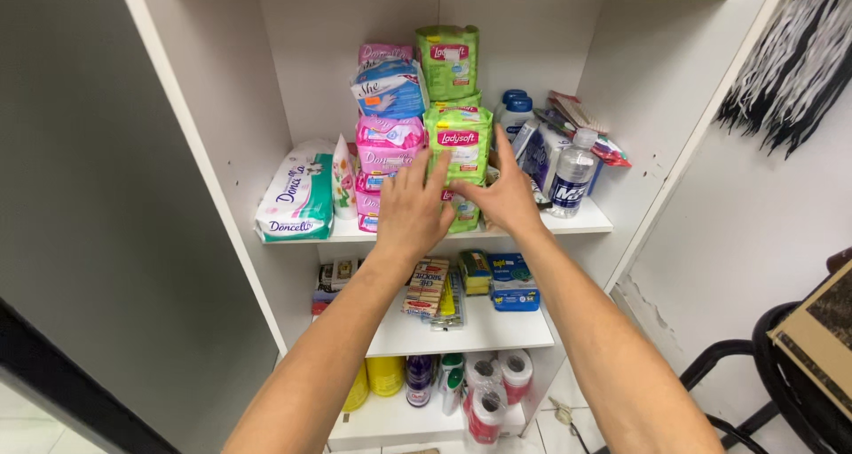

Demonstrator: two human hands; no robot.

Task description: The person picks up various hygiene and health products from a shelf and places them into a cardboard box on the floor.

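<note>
Both hands (417, 207) (504, 192), fingers spread, press the green pack (461, 148).

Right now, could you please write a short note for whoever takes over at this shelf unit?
Left hand: open, fingers spread flat on the front of the stacked packs, where pink packs meet green packs.
Right hand: open, pressed against the right side of the lower green pack.
Both stacks stand on the upper shelf, a white-and-green pack to their left, a clear bottle to their right.
Done: packs stacked upright, neither lifted.
Left: judging by the hands, squaring up the green stack; the topmost green pack looks slightly off-line.
</note>
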